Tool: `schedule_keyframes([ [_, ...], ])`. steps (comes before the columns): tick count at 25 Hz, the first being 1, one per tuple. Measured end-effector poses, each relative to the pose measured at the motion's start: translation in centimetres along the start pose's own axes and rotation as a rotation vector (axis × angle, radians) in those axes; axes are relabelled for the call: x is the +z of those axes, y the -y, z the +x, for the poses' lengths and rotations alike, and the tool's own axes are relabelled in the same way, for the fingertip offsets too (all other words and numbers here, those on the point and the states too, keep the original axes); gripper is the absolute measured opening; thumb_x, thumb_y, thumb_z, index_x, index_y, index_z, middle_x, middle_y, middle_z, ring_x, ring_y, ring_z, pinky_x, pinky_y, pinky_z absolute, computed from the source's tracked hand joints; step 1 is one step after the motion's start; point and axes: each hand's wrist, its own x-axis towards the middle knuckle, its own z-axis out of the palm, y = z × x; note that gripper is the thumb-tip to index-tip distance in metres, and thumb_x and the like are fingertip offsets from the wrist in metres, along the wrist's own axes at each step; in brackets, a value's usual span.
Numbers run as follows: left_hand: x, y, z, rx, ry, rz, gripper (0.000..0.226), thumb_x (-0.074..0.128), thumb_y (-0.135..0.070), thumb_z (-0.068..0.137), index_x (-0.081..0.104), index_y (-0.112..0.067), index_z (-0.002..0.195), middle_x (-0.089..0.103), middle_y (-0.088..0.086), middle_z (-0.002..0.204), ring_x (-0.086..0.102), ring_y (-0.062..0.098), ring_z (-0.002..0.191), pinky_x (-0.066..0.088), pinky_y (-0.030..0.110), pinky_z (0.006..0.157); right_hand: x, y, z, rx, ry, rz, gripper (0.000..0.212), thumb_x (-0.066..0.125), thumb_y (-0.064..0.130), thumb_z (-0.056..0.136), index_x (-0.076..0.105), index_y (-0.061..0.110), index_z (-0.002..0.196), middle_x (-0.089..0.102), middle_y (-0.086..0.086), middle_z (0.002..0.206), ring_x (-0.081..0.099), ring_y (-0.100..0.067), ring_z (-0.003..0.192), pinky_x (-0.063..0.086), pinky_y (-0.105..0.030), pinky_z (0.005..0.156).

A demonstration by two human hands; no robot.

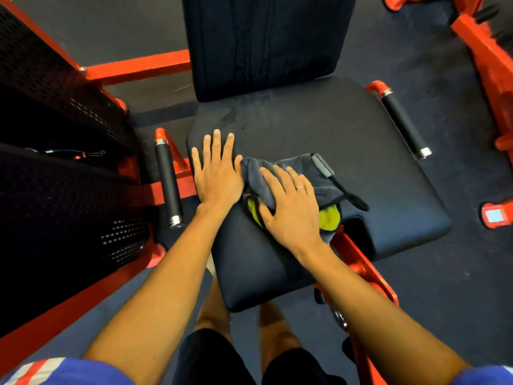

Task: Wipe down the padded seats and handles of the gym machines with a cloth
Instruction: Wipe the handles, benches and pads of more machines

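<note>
Forearms: both reach forward from the bottom edge, with blue sleeves at the corners and bare knees below the seat's front lip
Left hand (218,173): flat on the bare pad, fingers straight and spread, holding nothing, thumb just touching the cloth's edge
Right hand (291,207): palm down on the cloth, fingers straight and slightly apart, pressing rather than gripping
Cloth (322,182): grey with a lime-green underside, bunched under the right hand on the near-left part of the seat pad
Seat pad (347,140): black, with a duller, damp-looking patch near the backrest (263,43)
Handles: left handle (168,184) and right handle (404,123) flank the seat, both apart from the hands
Step in hand: wiping the seat surface, judging by the pressing palm
Doing it well: flatten the bunched cloth so more of it meets the pad, keep even pressure, overlap strokes out to the far and right edges, and use the left hand only as a brace
</note>
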Motion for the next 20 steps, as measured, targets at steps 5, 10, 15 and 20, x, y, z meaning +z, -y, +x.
schedule_keyframes([
  [5,-0.6,0.2,2.8,-0.075,0.005,-0.069,0.057,0.033,-0.038,0.107,0.021,-0.026,0.162,0.010,0.001,0.171,0.003,0.021,0.158,0.001,0.049,0.127,2.4,0.4,9.8,0.068,-0.037,-0.078,0.060,0.040,0.041,0.094,0.052,0.021,0.149,0.053,-0.006,0.152,0.043,-0.034,0.144,0.029,-0.051,0.119],
  [10,-0.5,1.3,6.4,-0.094,0.038,-0.068,0.059,0.031,-0.037,0.108,0.016,-0.023,0.163,0.006,0.003,0.172,0.002,0.022,0.158,0.000,0.048,0.127,3.2,0.8,14.0,0.098,-0.005,-0.036,0.060,0.043,0.040,0.096,0.048,0.021,0.152,0.049,-0.007,0.155,0.040,-0.034,0.146,0.028,-0.051,0.120],
  [15,0.9,1.6,6.4,-0.088,-0.050,-0.033,0.062,0.018,-0.045,0.104,0.023,-0.024,0.162,0.015,0.004,0.170,0.011,0.024,0.157,0.008,0.050,0.127,0.8,0.2,4.5,-0.005,0.007,-0.023,0.063,0.048,0.037,0.093,0.045,0.024,0.155,0.045,-0.004,0.159,0.035,-0.031,0.151,0.027,-0.052,0.123],
  [20,0.9,1.4,6.2,-0.102,-0.090,-0.047,0.065,0.020,-0.043,0.099,0.027,-0.026,0.160,0.019,0.002,0.169,0.014,0.022,0.157,0.014,0.049,0.126,2.7,0.8,11.8,0.029,0.001,-0.048,0.056,0.042,0.037,0.095,0.052,0.024,0.149,0.052,-0.005,0.152,0.041,-0.034,0.146,0.030,-0.054,0.119],
])
